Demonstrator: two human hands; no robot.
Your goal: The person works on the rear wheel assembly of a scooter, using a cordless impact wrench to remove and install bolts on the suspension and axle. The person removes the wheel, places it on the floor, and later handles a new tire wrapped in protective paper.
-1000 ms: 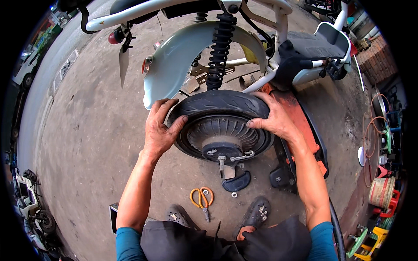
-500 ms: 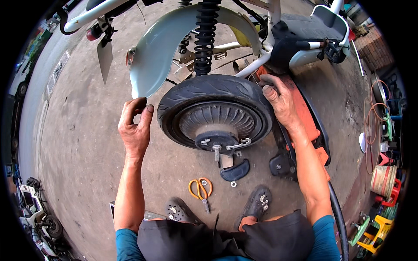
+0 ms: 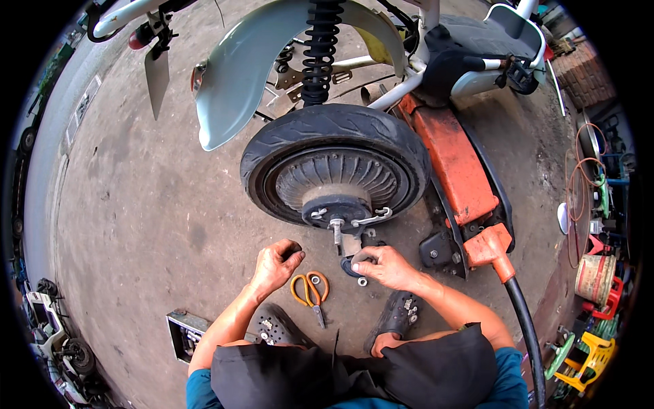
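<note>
The black-tyred hub-motor wheel (image 3: 334, 133) leans tilted on the floor before me, its axle (image 3: 336, 228) pointing toward me. My left hand (image 3: 276, 266) hovers near the orange-handled scissors (image 3: 310, 290), fingers loosely bent and thumb a little apart, with nothing visible in it. Over a black curved part (image 3: 349, 266) just below the axle is my right hand (image 3: 385, 268); its fingers are half bent, the thumb apart, and I see nothing held. It partly hides that part. A metal nut (image 3: 362, 281) lies beside its fingertips, and another nut (image 3: 315, 279) shows within a scissor handle.
Above the wheel are a black spring shock absorber (image 3: 320, 54) and the scooter's pale fender (image 3: 235, 88). An orange jack (image 3: 453, 163) with a black handle bar stands at right. A metal box (image 3: 184, 330) sits left of my feet. Stools and a bucket (image 3: 595, 279) are far right.
Both hands have left the wheel's sides and come down and inward, toward the axle and scissors. The view has shifted slightly; the metal box now shows more fully.
</note>
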